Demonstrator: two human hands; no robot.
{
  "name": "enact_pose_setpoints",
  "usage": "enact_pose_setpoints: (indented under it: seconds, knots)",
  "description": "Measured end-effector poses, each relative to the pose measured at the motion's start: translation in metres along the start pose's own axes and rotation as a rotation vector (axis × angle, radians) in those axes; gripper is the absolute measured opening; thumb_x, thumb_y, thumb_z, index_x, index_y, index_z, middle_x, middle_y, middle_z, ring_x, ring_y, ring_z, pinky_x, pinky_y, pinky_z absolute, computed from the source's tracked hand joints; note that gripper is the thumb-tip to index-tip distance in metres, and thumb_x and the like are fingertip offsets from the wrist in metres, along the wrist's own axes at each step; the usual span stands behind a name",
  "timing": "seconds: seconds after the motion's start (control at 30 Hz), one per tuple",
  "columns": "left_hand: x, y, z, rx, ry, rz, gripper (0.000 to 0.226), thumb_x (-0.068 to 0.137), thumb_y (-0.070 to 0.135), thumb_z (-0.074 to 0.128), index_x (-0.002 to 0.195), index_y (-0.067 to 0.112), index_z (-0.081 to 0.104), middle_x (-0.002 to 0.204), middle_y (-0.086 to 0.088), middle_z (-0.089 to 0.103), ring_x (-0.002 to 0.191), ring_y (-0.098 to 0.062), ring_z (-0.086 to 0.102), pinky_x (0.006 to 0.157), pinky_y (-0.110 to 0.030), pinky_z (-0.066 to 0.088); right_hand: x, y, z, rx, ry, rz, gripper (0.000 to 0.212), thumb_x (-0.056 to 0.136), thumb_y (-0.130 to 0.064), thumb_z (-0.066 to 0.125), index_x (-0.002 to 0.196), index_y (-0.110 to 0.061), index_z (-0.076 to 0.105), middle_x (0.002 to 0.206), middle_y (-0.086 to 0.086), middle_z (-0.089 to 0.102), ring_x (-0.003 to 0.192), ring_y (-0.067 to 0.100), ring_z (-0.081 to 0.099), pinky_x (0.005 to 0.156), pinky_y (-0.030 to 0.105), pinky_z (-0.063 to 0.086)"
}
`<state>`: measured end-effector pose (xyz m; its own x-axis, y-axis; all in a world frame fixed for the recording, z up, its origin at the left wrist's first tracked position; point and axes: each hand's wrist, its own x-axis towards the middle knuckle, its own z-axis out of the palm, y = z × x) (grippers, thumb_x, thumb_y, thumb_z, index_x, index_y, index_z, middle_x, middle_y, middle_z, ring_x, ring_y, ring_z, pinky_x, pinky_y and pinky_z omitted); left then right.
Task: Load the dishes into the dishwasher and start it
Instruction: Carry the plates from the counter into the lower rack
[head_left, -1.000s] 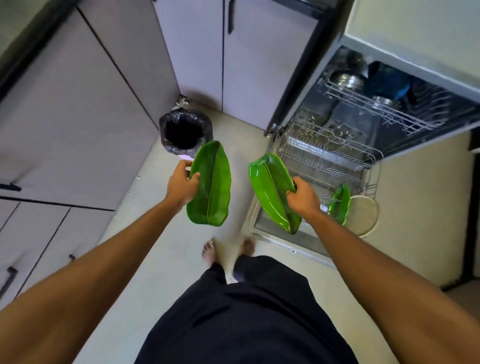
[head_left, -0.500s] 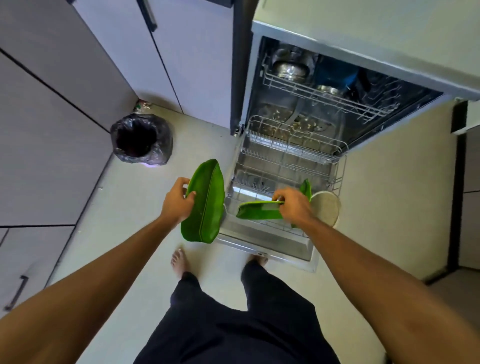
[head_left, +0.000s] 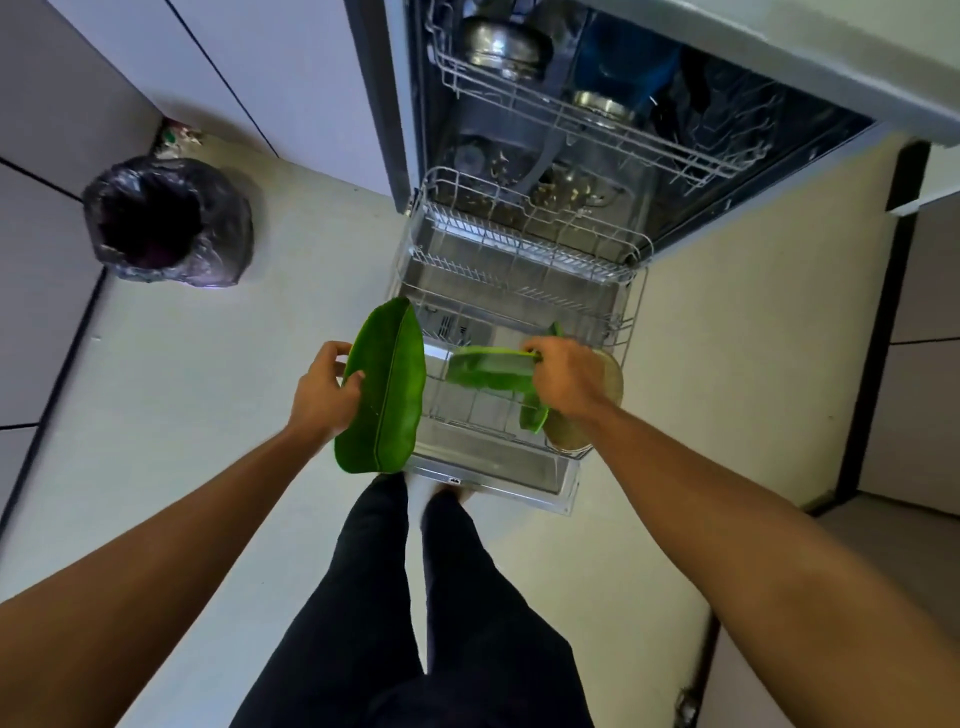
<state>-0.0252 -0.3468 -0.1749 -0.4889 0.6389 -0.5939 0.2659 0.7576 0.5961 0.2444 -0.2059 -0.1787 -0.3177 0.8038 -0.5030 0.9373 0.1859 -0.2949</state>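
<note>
Partly hidden, edge-on plate (head_left: 488, 366) gripped by right hand (head_left: 563, 376), left hand (head_left: 324, 395) fingers (head_left: 330, 351) grasping leaf plate (head_left: 387, 395)

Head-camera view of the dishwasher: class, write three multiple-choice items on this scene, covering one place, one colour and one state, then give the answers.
1. Where is the right-hand plate, the one the right hand grips?
A. Over the pulled-out lower rack
B. On the floor
C. Inside the bin

2. What colour is the left-hand plate, the one the left hand holds?
A. Blue
B. Green
C. White

3. What state is the dishwasher door in?
A. Shut
B. Open, lying flat
C. Taken off

Answers:
1. A. The plate shows edge-on above the rack's wires.
2. B. Its whole leaf-shaped face is bright green.
3. B. The door lies flat beneath the drawn-out rack.
</note>
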Motion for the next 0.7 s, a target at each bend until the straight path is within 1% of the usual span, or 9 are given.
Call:
enact_pose_setpoints:
  seconds: [0.13,0.17,0.23,0.27,0.4,0.5,0.57,0.63,0.7]
  knots:
    - [0.025,0.011,0.023,0.005,-0.029,0.002,0.030,0.099,0.015,0.055,0.128,0.018,0.049,0.114,-0.010,0.063,0.095,-0.032,0.065,0.076,-0.047,0.060,0.010,0.020,0.011,0.109,0.118,0.263,0.033,0.091,-0.012,0.056,0.122,-0.017,0.066,0.110,0.015,0.071,0.102,0.036,0.065,0.078,0.035,0.045]
    - [0.032,0.014,0.030,0.003,-0.040,0.002,0.030,0.099,0.015,0.055,0.129,0.017,0.049,0.116,-0.011,0.063,0.096,-0.032,0.065,0.077,-0.049,0.059,0.011,0.024,0.015,0.181,0.138,0.331,0.031,0.091,-0.011,0.057,0.120,-0.013,0.068,0.111,0.015,0.071,0.102,0.035,0.065,0.076,0.033,0.040]
    - [0.049,0.017,0.046,0.010,-0.061,0.014,0.031,0.099,0.015,0.055,0.130,0.017,0.048,0.118,-0.012,0.063,0.097,-0.032,0.065,0.077,-0.049,0.059,0.017,0.036,0.031,0.309,0.174,0.427,0.024,0.091,-0.009,0.059,0.112,-0.007,0.072,0.106,0.015,0.072,0.097,0.032,0.065,0.063,0.027,0.029]
    - [0.057,0.018,0.053,0.028,-0.083,0.028,0.032,0.099,0.015,0.055,0.130,0.018,0.047,0.119,-0.011,0.063,0.097,-0.031,0.065,0.076,-0.046,0.059,0.021,0.041,0.044,0.347,0.195,0.466,0.021,0.090,-0.009,0.060,0.106,-0.008,0.073,0.102,0.014,0.072,0.093,0.031,0.065,0.062,0.025,0.029]
    - [0.087,0.019,0.090,0.091,-0.151,0.098,0.033,0.098,0.014,0.056,0.130,0.017,0.048,0.116,-0.008,0.063,0.094,-0.026,0.061,0.070,-0.037,0.053,0.033,0.063,0.100,0.543,0.250,0.605,0.017,0.090,-0.014,0.061,0.102,-0.017,0.073,0.094,0.007,0.074,0.090,0.030,0.069,0.075,0.034,0.053]
    - [0.103,0.021,0.116,0.096,-0.196,0.141,0.035,0.098,0.014,0.057,0.131,0.019,0.048,0.116,-0.007,0.064,0.094,-0.026,0.063,0.067,-0.032,0.050,0.036,0.070,0.125,0.643,0.332,0.652,0.018,0.091,-0.016,0.061,0.103,-0.024,0.072,0.092,0.000,0.074,0.087,0.024,0.067,0.081,0.037,0.056]
    - [0.108,0.018,0.131,0.110,-0.223,0.148,0.036,0.098,0.015,0.056,0.132,0.020,0.047,0.114,-0.003,0.062,0.094,-0.024,0.063,0.062,-0.026,0.049,0.038,0.073,0.142,0.667,0.404,0.616,0.020,0.088,-0.025,0.059,0.105,-0.029,0.070,0.090,-0.006,0.074,0.085,0.019,0.067,0.083,0.042,0.058]
    - [0.113,0.013,0.146,0.118,-0.245,0.160,0.036,0.099,0.016,0.056,0.133,0.021,0.046,0.114,-0.001,0.061,0.094,-0.024,0.063,0.061,-0.026,0.050,0.044,0.079,0.165,0.645,0.473,0.561,0.028,0.086,-0.036,0.052,0.107,-0.030,0.069,0.088,-0.010,0.072,0.082,0.015,0.067,0.079,0.041,0.058]
    - [0.116,0.007,0.156,0.113,-0.258,0.160,0.036,0.098,0.015,0.057,0.132,0.021,0.046,0.115,-0.004,0.062,0.094,-0.026,0.064,0.060,-0.028,0.051,0.052,0.082,0.176,0.584,0.516,0.521,0.035,0.087,-0.038,0.048,0.114,-0.030,0.068,0.088,-0.009,0.071,0.080,0.014,0.066,0.074,0.036,0.057]
